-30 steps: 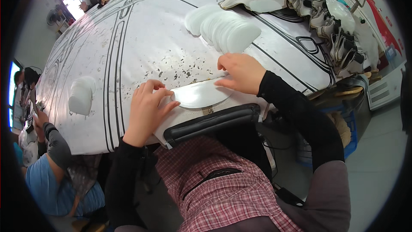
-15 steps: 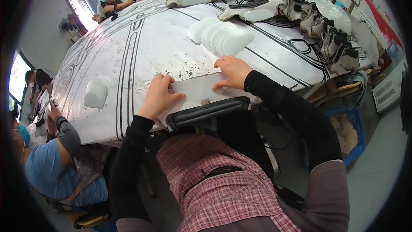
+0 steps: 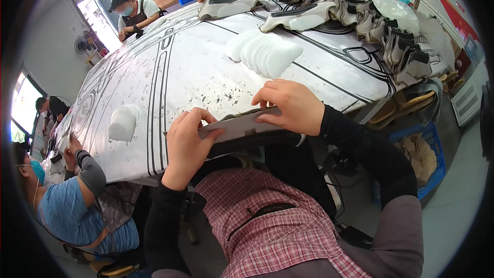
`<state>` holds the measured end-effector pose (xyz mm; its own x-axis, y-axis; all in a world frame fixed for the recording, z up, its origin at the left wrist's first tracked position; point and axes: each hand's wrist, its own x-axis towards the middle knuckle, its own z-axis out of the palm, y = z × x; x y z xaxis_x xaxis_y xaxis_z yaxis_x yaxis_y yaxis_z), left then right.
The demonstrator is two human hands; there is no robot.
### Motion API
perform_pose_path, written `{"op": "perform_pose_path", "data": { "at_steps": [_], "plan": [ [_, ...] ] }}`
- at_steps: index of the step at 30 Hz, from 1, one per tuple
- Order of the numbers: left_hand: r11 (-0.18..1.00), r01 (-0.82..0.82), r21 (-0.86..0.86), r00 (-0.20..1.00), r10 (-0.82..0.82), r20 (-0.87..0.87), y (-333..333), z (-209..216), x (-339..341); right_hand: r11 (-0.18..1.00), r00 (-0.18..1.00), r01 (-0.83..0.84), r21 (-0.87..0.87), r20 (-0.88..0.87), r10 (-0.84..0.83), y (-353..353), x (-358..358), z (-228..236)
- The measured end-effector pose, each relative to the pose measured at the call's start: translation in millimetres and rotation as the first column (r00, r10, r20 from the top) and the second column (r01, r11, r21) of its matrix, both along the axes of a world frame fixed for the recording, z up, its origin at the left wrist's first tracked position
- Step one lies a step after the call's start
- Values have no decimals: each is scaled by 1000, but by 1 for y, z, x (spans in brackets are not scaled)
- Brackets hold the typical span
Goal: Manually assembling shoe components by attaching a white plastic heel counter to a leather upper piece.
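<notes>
A light grey flat panel with a dark upper edge is held up at the table's near edge. My left hand pinches its left end between thumb and fingers. My right hand grips the other end the same way, fingers behind and thumb in front. Along the panel's lower side runs a black padded strip, partly hidden below it. Beyond my hands lies a fanned stack of white rounded pads. A smaller stack of white pads is to the left.
Rows of grey and black shaped pieces fill the table's right side, beside a clear plastic bag. A blue crate stands on the floor at right. People sit at the left and far sides of the table.
Both hands have lifted the panel's far edge off the table and tilted it up toward me. The black strip, plainly visible before, is now mostly hidden. My view has shifted slightly.
</notes>
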<state>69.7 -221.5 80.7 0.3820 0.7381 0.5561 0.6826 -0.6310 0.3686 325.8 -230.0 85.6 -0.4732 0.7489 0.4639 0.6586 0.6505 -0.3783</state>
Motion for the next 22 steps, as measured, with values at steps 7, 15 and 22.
{"op": "perform_pose_path", "data": {
  "at_steps": [7,15,22],
  "plan": [
    [1000,18,-12,1000,-18,14,-3,5,6,998,998,-55,12,-32,55,-1,-16,3],
    [998,54,13,999,-54,-4,-12,11,11,977,982,-164,134,-74,175,-2,-28,4],
    [989,143,-47,990,-143,9,-17,14,10,987,989,-137,88,-36,141,-6,-31,5]
  ]
}}
